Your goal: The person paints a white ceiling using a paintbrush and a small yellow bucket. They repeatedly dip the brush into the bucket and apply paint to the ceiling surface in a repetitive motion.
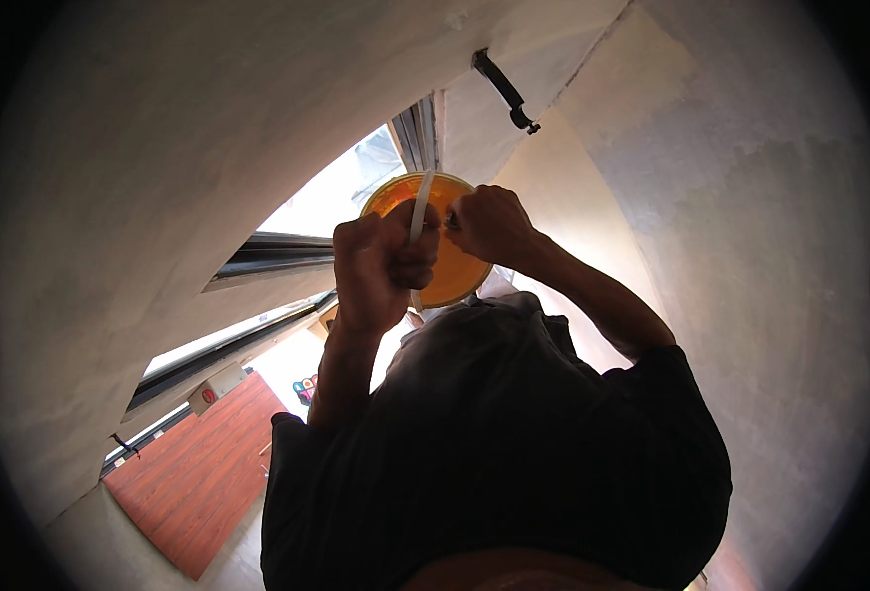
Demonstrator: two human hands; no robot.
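Note:
A round bucket (459, 276), orange inside with a pale rim, is in front of my chest. A white strip like a bucket handle (421, 204) crosses over its opening. My left hand (381, 266) is closed around this handle; the strip shows above and below the fingers. My right hand (494, 222) is closed over the bucket's right side, close to the left hand. Its fingertips pinch at something small and dark that I cannot make out. Both hands are in shadow, and they hide part of the bucket's inside.
Bare plastered walls (750, 197) rise on both sides. A black bracket (504, 89) sticks out at the top. A window opening with a dark frame (282, 254) is at the left. Lower left are a reddish wood-grain panel (198, 473) and a small box (216, 387).

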